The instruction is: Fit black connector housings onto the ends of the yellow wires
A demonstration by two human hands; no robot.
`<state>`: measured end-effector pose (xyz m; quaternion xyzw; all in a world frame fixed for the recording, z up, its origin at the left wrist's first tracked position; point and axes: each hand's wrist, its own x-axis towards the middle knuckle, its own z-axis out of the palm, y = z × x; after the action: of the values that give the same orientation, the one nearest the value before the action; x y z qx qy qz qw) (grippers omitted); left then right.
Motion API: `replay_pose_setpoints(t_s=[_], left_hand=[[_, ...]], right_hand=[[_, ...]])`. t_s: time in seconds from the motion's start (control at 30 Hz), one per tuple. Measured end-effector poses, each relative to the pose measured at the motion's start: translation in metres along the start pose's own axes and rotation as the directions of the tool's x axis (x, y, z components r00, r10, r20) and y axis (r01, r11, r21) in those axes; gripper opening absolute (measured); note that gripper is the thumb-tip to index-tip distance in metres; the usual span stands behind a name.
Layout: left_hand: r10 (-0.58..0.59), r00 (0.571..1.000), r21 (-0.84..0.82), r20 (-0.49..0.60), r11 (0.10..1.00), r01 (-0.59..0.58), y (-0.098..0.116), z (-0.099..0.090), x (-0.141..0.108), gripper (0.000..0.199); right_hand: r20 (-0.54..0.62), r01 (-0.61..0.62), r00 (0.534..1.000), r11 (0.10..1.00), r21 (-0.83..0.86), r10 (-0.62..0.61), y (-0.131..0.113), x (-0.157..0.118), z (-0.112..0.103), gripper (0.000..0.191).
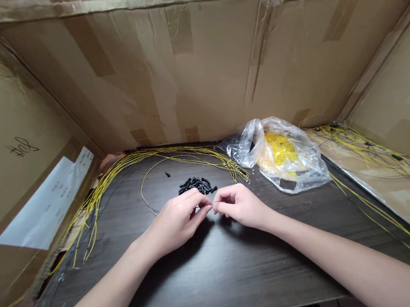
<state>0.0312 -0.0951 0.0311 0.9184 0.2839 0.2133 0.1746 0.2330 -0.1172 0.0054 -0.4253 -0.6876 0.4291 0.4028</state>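
Note:
My left hand (175, 223) and my right hand (241, 207) sit at the middle of the dark wood tabletop (218, 286), their curled fingertips almost meeting. Whatever lies between the fingers is too small to make out. Just beyond them lies a heap of several small black plastic connectors (196, 186), close to my left fingers. One loose connector (167, 174) sits farther back. A bundle of thin yellow wires (144, 160) spreads across the back of the table, and one yellow strand (144, 194) loops down toward my left hand.
A clear plastic bag (283, 154) holding yellow material lies at the back right. More yellow wires (377, 162) rest on a cardboard sheet at the right. Cardboard walls (175, 65) enclose the back and sides, with a white paper (45, 204) on the left wall.

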Motion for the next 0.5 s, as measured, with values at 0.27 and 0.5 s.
replay_pose_setpoints(t_s=[0.27, 0.5], left_hand=[[-0.006, 1.000, 0.024, 0.006, 1.000, 0.006, 0.002, 0.001, 0.000, 0.017], [-0.214, 0.977, -0.174, 0.018, 0.961, 0.214, 0.012, -0.002, 0.004, 0.020]], right_hand=[[0.010, -0.052, 0.999, 0.998, 0.045, 0.052, 0.003, 0.000, 0.001, 0.014], [-0.043, 0.101, 0.993, 0.990, -0.102, -0.106, -0.001, 0.000, 0.000, 0.014]])
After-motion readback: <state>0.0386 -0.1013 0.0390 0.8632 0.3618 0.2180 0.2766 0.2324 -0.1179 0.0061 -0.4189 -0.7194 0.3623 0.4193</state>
